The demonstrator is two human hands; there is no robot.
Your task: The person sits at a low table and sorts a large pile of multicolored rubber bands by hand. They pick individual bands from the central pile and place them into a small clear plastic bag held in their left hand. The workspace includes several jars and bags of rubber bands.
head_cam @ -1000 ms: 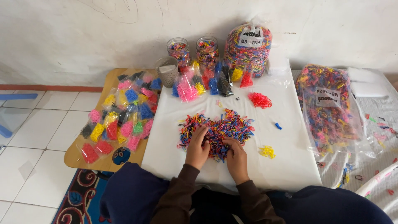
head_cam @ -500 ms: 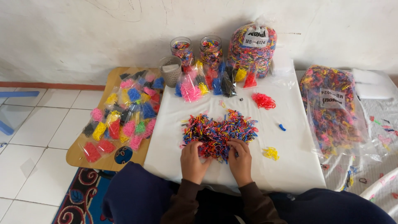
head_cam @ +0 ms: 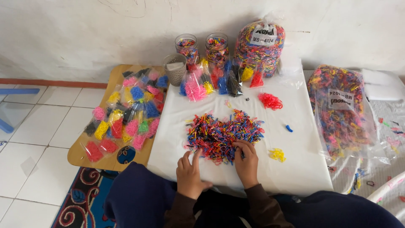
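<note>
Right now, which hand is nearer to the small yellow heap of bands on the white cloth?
Right. The right hand sits at the mixed pile's near edge, just left of the yellow heap. The left hand lies farther left, beyond the right.

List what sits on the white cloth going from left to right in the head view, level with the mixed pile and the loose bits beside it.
Mixed pile of coloured rubber bands → small red heap → small yellow heap → lone blue piece → flat clear bag of mixed bands, past the edge of the white cloth.
</note>
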